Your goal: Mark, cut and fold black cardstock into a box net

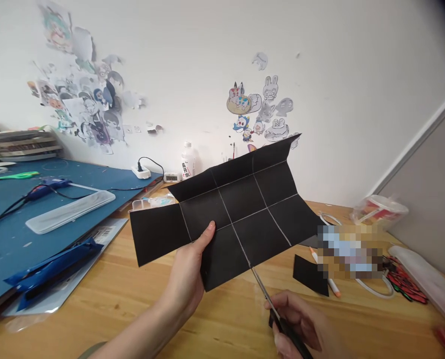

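My left hand [192,264] grips a sheet of black card [240,199] from below, thumb on its face and fingers behind it. Pale creases or drawn lines divide the card into squares, and its upper strip folds along one line. One corner square is absent, so a flap juts out to the left. My right hand [300,319] is closed round the dark handles of a pair of scissors [266,291]. Their blade tips meet the card's lower edge at a pale line. A loose black card piece [311,275] lies on the desk to the right.
On the blue mat [5,199] at left lie a glue gun [48,187], a clear case [71,212] and green-handled scissors [15,176]. A blue packet [54,264] rests nearby. An orange-white marker [333,286] and a lidded cup [381,209] stand or lie at right.
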A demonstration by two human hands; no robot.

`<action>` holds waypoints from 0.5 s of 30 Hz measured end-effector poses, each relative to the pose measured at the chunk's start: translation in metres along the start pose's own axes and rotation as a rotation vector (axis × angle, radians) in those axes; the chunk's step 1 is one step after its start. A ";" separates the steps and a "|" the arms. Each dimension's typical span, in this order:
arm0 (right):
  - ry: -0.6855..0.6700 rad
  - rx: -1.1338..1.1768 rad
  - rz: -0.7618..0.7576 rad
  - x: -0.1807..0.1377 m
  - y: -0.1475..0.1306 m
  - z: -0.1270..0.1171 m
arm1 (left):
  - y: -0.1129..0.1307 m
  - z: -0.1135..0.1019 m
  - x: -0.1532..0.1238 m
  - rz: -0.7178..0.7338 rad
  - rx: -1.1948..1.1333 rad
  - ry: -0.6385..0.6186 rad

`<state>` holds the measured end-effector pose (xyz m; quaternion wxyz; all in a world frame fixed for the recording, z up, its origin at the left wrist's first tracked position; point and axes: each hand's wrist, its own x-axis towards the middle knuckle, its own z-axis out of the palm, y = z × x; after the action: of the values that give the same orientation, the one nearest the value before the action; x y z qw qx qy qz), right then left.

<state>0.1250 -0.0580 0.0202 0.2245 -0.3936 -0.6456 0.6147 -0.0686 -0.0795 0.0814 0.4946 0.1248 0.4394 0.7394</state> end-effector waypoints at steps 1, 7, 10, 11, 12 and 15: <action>-0.014 -0.005 0.000 0.001 -0.005 -0.001 | 0.000 0.001 -0.001 -0.002 -0.003 -0.009; -0.024 0.087 0.055 0.001 -0.031 0.004 | 0.000 0.003 -0.007 -0.036 -0.014 -0.008; -0.034 0.128 0.071 0.001 -0.036 0.005 | 0.000 0.004 -0.009 -0.040 -0.020 -0.001; -0.036 0.134 0.075 0.002 -0.037 0.005 | 0.000 0.004 -0.010 -0.048 -0.021 -0.003; -0.036 0.130 0.081 0.002 -0.037 0.005 | 0.000 0.005 -0.010 -0.053 -0.022 -0.005; -0.031 0.102 0.096 0.003 -0.037 0.004 | 0.000 0.005 -0.011 -0.050 -0.026 -0.006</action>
<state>0.1113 -0.0555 0.0553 0.2044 -0.4025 -0.5973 0.6629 -0.0606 -0.0862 0.0871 0.5159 0.1095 0.4315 0.7319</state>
